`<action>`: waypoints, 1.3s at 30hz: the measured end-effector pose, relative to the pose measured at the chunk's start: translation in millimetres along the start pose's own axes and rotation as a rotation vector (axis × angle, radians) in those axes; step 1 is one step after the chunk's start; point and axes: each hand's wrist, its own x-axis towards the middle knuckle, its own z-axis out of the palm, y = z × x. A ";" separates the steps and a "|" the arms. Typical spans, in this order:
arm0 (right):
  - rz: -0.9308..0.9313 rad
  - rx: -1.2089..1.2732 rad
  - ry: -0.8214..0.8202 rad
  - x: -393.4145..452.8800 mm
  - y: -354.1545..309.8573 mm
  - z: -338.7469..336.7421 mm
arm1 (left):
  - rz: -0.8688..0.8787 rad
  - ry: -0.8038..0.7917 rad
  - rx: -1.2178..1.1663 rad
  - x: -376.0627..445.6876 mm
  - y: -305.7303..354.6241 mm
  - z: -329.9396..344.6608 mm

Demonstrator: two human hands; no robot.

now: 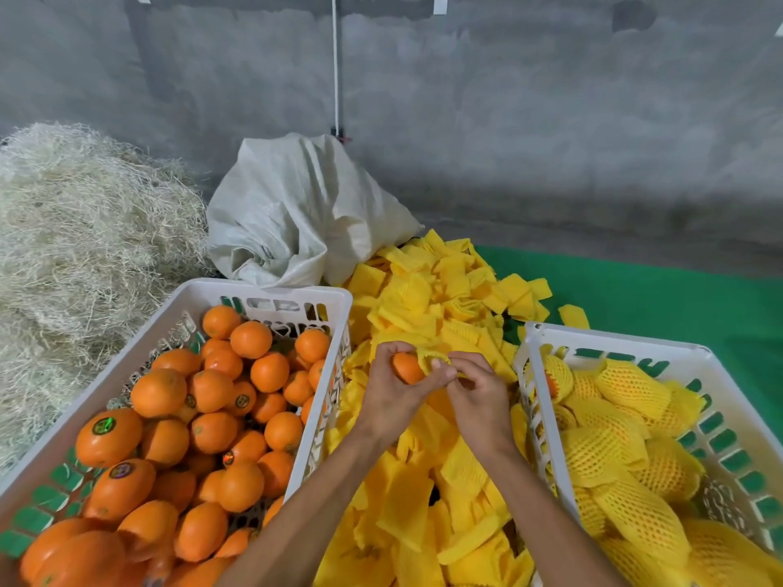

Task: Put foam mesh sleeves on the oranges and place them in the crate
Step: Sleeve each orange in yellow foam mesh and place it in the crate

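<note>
The left hand [392, 389] gripped a bare orange [407, 368], fingers curled round it, above the loose pile of yellow foam mesh sleeves [428, 451] lying between the two crates. The right hand [478, 396] pinched the edge of one yellow mesh sleeve [430, 357], which was drawn against the top right side of the held orange; only a small part of the fruit was covered. The two hands were touching at the fingertips.

The left white plastic crate [262, 292] was heaped with unsleeved oranges [212, 425], several bearing round stickers. The right white plastic crate [614, 345] held oranges already wrapped in yellow mesh [610, 455], lying close together on their sides; one near the crate's far left corner showed orange skin at its open end.

Beyond the sleeve pile a white woven sack [296, 213] slumped against the grey concrete wall [551, 120]. A mound of pale straw-like packing fibre [84, 230] lay to the left of the left crate. A green mat [656, 294] covered the floor to the right.
</note>
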 end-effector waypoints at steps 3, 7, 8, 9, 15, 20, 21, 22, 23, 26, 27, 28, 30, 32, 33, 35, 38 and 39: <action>0.014 0.033 -0.029 -3.1 1.3 4.1 | -0.119 0.079 -0.034 3.4 -2.5 -3.9; 0.093 0.135 0.019 -2.6 0.7 5.4 | -0.113 0.090 0.018 7.9 -6.9 -10.7; 0.176 0.223 0.045 -1.9 -1.4 4.9 | -0.094 0.099 0.034 9.0 -7.1 -10.7; 0.271 0.357 0.060 -1.3 -2.6 4.7 | -0.088 0.112 0.037 9.7 -6.7 -10.3; 0.619 0.958 0.020 2.4 -11.5 5.0 | -0.085 0.169 -0.020 12.1 -4.7 -13.8; 0.698 1.076 -0.161 4.1 -17.3 2.1 | -0.200 0.111 -0.040 7.2 3.2 -8.8; 0.691 1.092 -0.205 4.1 -17.5 -0.4 | -0.253 0.074 -0.088 5.0 6.3 -5.5; 0.689 1.102 -0.240 4.1 -18.2 -3.0 | -0.305 0.026 -0.153 2.6 9.7 -2.8; 0.695 1.108 -0.263 3.8 -19.4 -5.1 | -0.345 -0.024 -0.206 -0.1 14.6 -0.5; 0.699 1.110 -0.264 3.1 -20.6 -8.3 | -0.424 -0.114 -0.163 -2.2 26.5 1.2; 0.692 1.101 -0.245 3.8 -20.0 -9.1 | -0.448 -0.134 -0.116 -3.1 28.0 1.3; 0.684 1.090 -0.221 4.8 -19.1 -10.0 | -0.473 -0.151 -0.085 -4.0 28.4 1.6; 0.672 1.069 -0.184 7.0 -18.3 -12.7 | -0.506 -0.147 -0.130 -6.9 27.2 1.7; 0.681 1.060 -0.164 7.9 -18.0 -13.2 | -0.485 -0.126 -0.235 -6.8 24.9 0.0; 0.687 1.056 -0.155 7.7 -17.6 -12.6 | -0.469 -0.124 -0.306 -5.3 24.1 -0.4; 0.694 1.037 -0.135 6.8 -17.0 -10.0 | -0.463 -0.142 -0.522 -0.1 21.8 -1.7; 0.689 0.989 -0.094 6.7 -16.5 -8.4 | -0.492 -0.173 -0.741 3.9 20.1 -1.3; 0.685 0.945 -0.076 7.0 -15.8 -8.6 | -0.493 -0.173 -0.791 3.1 20.3 -0.7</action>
